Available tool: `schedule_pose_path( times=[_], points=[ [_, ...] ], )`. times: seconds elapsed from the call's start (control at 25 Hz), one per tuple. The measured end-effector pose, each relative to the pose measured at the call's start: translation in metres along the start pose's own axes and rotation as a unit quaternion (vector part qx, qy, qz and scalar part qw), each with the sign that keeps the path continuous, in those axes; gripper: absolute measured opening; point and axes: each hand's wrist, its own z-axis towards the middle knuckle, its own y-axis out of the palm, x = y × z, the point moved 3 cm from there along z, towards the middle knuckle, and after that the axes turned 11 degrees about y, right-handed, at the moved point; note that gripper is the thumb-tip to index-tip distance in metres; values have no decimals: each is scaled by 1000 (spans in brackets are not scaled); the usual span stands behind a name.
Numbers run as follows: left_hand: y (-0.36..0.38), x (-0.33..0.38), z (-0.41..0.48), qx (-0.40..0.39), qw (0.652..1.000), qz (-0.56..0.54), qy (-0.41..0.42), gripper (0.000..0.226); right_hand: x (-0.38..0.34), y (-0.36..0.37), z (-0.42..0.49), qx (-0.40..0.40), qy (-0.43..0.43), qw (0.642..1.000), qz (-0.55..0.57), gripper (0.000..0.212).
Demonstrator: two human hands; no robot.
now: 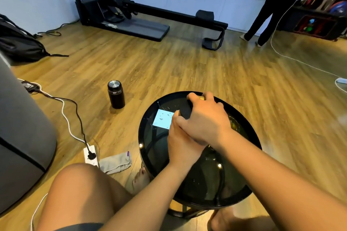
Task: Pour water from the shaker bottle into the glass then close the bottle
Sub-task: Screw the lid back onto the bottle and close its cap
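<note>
The shaker bottle (185, 109) is dark and stands on the round black glass table (148, 148); only a strip of it shows between my hands. My left hand (183, 144) grips its body from below. My right hand (205, 118) lies over its top with fingers curled round the lid, and a small yellow part (201, 98) shows by the fingers. A glass (234, 124) with a greenish tint stands just right of my right hand, mostly hidden by my wrist.
A pale blue paper (163, 121) lies on the table left of the bottle. A black flask (116, 94) stands on the wooden floor to the left. A power strip (91, 155), cables and a grey cloth (115, 162) lie near my knee. A person (266, 13) stands far right.
</note>
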Motion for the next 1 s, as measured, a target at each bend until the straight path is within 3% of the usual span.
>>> schedule_pose_path(
  times=[0.12, 0.28, 0.44, 0.52, 0.6, 0.68, 0.84, 1.0],
  points=[
    [-13, -11, 17, -62, 998, 19, 9, 118, -3, -10, 2, -52, -35, 998, -25, 69],
    [-12, -20, 18, -49, 998, -23, -24, 118, -1, -35, 16, -150, -56, 978, -136, 101],
    [-17, -17, 21, -49, 999, 9, 6, 110, 1, -21, 10, -79, -87, 988, -101, 73],
    [-23, -17, 25, -48, 999, -5, 24, 93, 5, -20, 12, -79, -127, 983, -105, 77],
    [-25, -15, 26, -53, 998, -11, 35, 90, 9, -23, 12, -57, -189, 973, -123, 80],
    [-24, -14, 24, -59, 998, -7, 30, 88, 7, -20, 10, -20, -165, 980, -109, 77],
    [-22, -12, 21, -69, 998, 6, -11, 99, -8, -14, 14, 55, -20, 984, -171, 88],
    [-24, -11, 20, -71, 997, 9, 1, 95, 2, -22, 26, -8, -89, 990, -113, 75]
  ],
)
